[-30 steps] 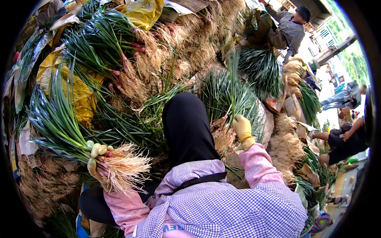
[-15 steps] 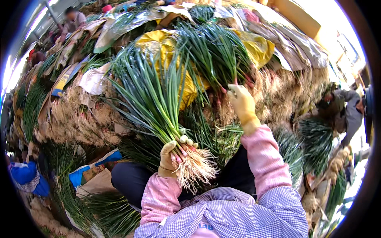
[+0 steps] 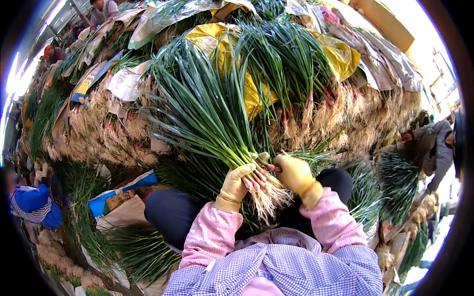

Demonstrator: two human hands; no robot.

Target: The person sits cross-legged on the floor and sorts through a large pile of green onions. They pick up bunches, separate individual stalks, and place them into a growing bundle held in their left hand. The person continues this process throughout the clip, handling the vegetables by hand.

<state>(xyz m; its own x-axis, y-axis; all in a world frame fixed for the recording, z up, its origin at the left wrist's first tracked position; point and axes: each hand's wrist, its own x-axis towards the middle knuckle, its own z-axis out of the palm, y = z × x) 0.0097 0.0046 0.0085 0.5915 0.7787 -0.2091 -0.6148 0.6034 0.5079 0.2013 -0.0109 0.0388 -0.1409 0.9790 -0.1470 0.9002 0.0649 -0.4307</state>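
My left hand (image 3: 234, 187), in a pale yellow glove, is closed round a bunch of green onions (image 3: 217, 118). Their long leaves fan out up and to the left, and the reddish white bases and pale roots (image 3: 269, 197) hang beside the glove. Right beside the bunch, my gloved right hand (image 3: 297, 178) is closed on the reddish base of a green onion (image 3: 271, 167); how far this stalk runs into the bunch is hidden. Beyond my hands, more green onions (image 3: 291, 59) lie on a heap, roots toward me.
Yellow plastic sheeting (image 3: 340, 55) and brown sacking cover parts of the heap. A blue-edged sack (image 3: 122, 200) and loose green onions (image 3: 140, 251) lie to my left. One person in grey (image 3: 434, 143) works at the right, another in blue (image 3: 39, 204) at the left.
My right hand has come down from the heap to the bunch with a green onion. My left hand and its bunch have shifted right and slightly up.
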